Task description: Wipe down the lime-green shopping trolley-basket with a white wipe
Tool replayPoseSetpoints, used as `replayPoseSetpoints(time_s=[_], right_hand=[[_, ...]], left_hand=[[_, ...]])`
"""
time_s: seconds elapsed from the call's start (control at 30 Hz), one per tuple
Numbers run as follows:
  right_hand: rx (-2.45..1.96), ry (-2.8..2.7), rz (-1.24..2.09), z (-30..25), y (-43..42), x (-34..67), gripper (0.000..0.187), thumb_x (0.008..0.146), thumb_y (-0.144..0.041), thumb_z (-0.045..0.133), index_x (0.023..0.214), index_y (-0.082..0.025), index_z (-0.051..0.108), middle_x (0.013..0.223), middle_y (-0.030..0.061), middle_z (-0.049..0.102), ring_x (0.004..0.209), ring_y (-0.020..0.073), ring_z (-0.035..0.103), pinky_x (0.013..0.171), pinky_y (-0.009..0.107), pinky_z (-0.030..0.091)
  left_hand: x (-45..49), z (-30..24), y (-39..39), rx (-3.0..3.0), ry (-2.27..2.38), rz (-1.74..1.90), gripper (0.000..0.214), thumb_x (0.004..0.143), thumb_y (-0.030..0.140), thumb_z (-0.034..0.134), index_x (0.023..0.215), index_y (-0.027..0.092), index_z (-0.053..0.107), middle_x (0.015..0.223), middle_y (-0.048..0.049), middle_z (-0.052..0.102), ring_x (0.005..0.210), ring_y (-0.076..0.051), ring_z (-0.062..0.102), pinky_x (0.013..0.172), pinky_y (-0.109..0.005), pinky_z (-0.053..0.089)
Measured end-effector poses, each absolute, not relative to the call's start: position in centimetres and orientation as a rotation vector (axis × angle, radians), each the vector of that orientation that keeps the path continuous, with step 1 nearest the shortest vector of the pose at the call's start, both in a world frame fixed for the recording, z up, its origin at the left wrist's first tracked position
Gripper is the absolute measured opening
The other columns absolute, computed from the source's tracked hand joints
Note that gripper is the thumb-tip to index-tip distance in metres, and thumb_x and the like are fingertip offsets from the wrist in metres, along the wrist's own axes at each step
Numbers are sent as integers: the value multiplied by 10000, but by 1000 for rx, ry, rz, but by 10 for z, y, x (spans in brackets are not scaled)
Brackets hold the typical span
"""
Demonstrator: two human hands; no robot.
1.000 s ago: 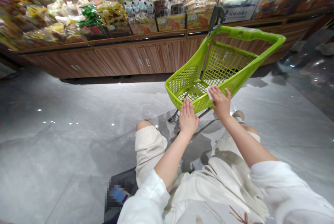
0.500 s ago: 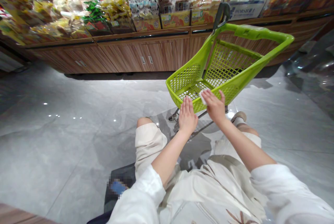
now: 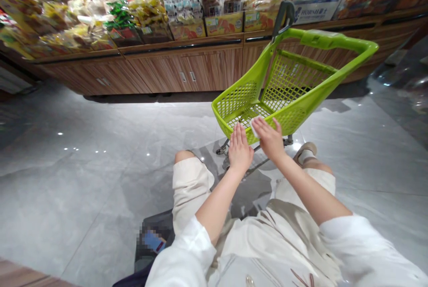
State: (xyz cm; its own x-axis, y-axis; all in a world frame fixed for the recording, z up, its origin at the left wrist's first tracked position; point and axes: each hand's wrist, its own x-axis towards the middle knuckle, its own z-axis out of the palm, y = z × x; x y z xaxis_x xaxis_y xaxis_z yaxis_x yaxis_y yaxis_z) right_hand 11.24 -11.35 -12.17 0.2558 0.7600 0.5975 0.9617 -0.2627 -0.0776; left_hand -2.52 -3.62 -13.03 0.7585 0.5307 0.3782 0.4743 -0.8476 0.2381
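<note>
A green plastic shopping cart (image 3: 249,86) with a lattice basket stands in front of my knees. On the near end of its rim rests my left hand (image 3: 240,151), fingers stretched out straight and lying flat. Just to the right, my right hand (image 3: 271,142) presses a folded white wipe (image 3: 254,127) against the same rim. Its fingers lie over the wipe, which is partly hidden, and the thumb points up, apart from them. Only a small gap separates the two hands.
Behind the cart runs a wood-grain cabinet (image 3: 187,71) topped with boxes of packaged snacks (image 3: 185,6). A grey metal pole with a hook (image 3: 284,13) rises by the cart handle. Shiny grey tiles (image 3: 83,180) cover the floor. A dark bag or cloth lies at lower left, partly pixelated.
My right hand has slid left along the cart's rim with the white wipe, closer to my left hand. The left hand has stayed nearly in place.
</note>
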Motion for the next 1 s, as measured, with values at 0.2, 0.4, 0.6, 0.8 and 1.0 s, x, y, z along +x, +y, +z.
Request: replayPoseSetpoints(time_s=[0.2,0.4,0.6,0.8,1.0], right_hand=[[-2089,-1679,-579,-111,-131,156,644,836,-30,411,1431,-268,476,1428,51,572,1352,206,505,1194,529,171],[-2178,-1274,-689,-120,-121,134,660,813,-44,429,1444,-234,470,1420,106,574,1361,275,492,1182,620,107],[-2044,-1751,-527,-113,-118,121,655,821,-23,414,1422,-273,487,1441,41,558,1355,197,501,1216,518,125],[-2216,-1312,-640,-115,-126,144,650,796,-31,422,1412,-226,495,1426,88,570,1368,247,486,1190,601,125],[-2023,-1776,-551,-118,-118,110,627,853,-36,396,1436,-255,473,1456,45,541,1377,181,474,1216,483,155]], left_hand=[[-28,-130,-33,2857,794,651,887,798,170,546,1537,-1,85,1647,-207,128,1539,-254,43,1249,-427,202],[-24,-132,-39,2833,823,675,910,801,202,556,1537,-12,66,1646,-219,104,1536,-269,24,1247,-448,210],[-27,-133,-34,2849,808,646,902,785,147,538,1547,30,69,1648,-200,127,1535,-252,59,1243,-452,222],[-26,-132,-38,2857,810,667,900,807,194,553,1533,-28,71,1644,-228,110,1538,-268,22,1251,-438,198],[-26,-132,-36,2853,804,653,895,792,163,547,1544,21,84,1649,-201,122,1537,-254,39,1249,-447,207]])
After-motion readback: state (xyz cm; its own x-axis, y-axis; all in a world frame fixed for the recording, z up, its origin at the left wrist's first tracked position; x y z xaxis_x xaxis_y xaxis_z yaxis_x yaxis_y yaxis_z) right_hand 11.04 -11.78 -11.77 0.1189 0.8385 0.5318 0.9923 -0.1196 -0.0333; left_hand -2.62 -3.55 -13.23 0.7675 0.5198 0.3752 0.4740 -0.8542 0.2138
